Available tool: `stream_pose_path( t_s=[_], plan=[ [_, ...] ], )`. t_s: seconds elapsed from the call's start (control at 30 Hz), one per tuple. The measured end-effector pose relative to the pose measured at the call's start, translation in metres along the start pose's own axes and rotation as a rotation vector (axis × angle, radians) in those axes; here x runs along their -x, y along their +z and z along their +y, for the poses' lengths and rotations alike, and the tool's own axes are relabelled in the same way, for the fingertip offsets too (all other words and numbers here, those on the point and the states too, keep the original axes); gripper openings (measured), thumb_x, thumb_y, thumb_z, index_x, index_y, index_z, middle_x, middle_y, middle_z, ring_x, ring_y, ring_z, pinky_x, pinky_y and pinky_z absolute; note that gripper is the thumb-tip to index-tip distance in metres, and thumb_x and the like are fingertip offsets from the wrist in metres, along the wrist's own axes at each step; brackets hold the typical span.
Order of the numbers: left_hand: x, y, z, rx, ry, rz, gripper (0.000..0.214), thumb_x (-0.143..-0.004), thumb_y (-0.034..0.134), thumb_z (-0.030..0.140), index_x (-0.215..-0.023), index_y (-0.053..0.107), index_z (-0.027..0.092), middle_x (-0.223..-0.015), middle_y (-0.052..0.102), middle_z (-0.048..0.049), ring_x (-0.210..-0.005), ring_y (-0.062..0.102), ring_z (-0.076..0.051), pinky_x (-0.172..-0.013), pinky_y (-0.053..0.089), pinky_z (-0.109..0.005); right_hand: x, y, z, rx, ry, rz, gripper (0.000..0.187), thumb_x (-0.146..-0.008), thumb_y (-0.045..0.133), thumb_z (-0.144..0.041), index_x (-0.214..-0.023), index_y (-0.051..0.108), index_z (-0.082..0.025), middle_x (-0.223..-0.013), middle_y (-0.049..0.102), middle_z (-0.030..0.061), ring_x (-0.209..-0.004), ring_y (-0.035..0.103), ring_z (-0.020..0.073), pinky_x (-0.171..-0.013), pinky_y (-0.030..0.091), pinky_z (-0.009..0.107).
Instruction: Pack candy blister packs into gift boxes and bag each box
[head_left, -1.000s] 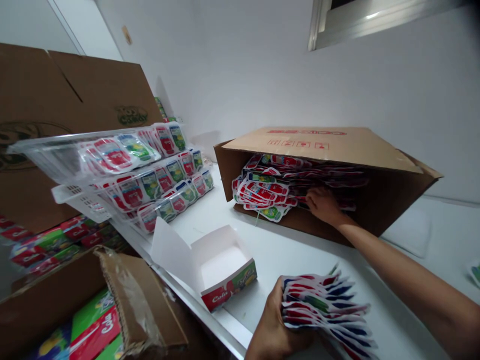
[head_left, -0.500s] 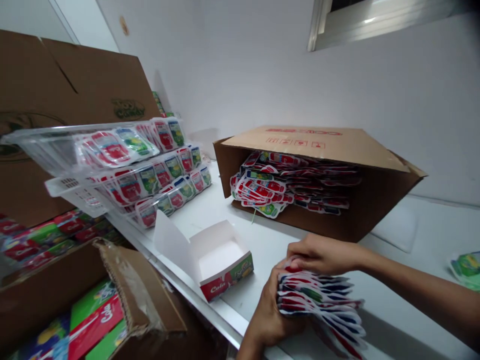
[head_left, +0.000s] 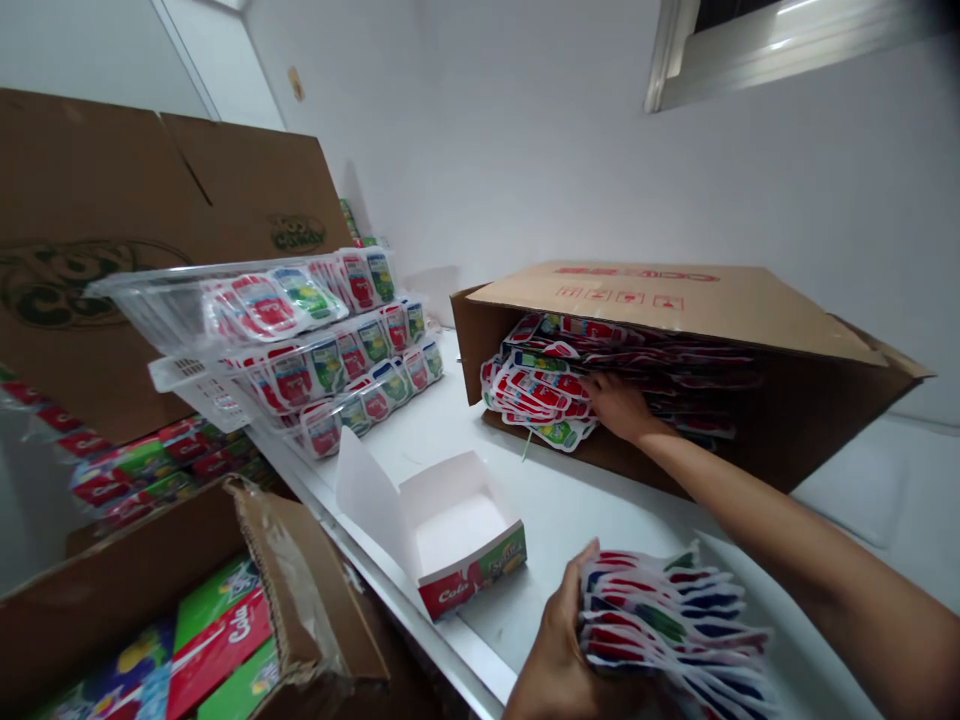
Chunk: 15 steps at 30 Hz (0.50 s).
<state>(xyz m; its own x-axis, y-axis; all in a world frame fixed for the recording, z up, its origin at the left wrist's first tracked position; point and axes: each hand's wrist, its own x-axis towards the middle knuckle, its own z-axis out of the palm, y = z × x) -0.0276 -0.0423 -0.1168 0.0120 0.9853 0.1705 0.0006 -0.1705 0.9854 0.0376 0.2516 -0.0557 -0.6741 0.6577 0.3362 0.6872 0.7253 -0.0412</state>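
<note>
My left hand is wrapped round a thick stack of candy sachets, their white, red, green and blue edges fanned to the right. Inside the mouth of a cardboard carton lying on its side, my right hand touches a pile of bottle-shaped sachets. Its fingertips are partly hidden among them, so a grip cannot be made out. A small display box printed Cola stands on the table with its lid up and its white inside bare.
Stacked clear plastic trays of sachets stand at the left of the white table. Below its edge, an open carton holds printed boxes. A large carton rises behind the trays.
My right hand has left the stack and reached forward into the carton's sachets. My left hand keeps hold of the stack. The view has shifted slightly left.
</note>
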Motion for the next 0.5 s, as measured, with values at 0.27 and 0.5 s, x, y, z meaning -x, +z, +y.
stream_pose_path(
  t_s=[0.27,0.5],
  plan=[
    [0.003,-0.002,0.01,0.074,-0.104,-0.043,0.056,-0.062,0.076,0.015,-0.112,0.052,0.018,-0.109,0.069,-0.0074,-0.095,0.067,-0.025,-0.082,0.052,-0.032,0.023,-0.028,0.021,-0.065,0.003,0.087,0.037,-0.1,0.022,-0.027,-0.109,0.056,-0.014,-0.088,0.068,0.0124,-0.081,0.062,0.0229,-0.07,0.043,0.03],
    [0.001,-0.009,-0.013,-0.136,0.033,0.028,0.08,-0.046,0.084,0.017,-0.12,0.051,0.018,-0.135,0.047,-0.0136,-0.129,0.044,-0.036,-0.116,0.022,-0.048,0.111,-0.097,-0.018,-0.299,-0.437,-0.613,0.018,-0.092,0.044,-0.026,-0.082,0.059,-0.021,-0.063,0.058,-0.0002,-0.051,0.04,0.012,-0.051,0.027,0.025]
  ],
)
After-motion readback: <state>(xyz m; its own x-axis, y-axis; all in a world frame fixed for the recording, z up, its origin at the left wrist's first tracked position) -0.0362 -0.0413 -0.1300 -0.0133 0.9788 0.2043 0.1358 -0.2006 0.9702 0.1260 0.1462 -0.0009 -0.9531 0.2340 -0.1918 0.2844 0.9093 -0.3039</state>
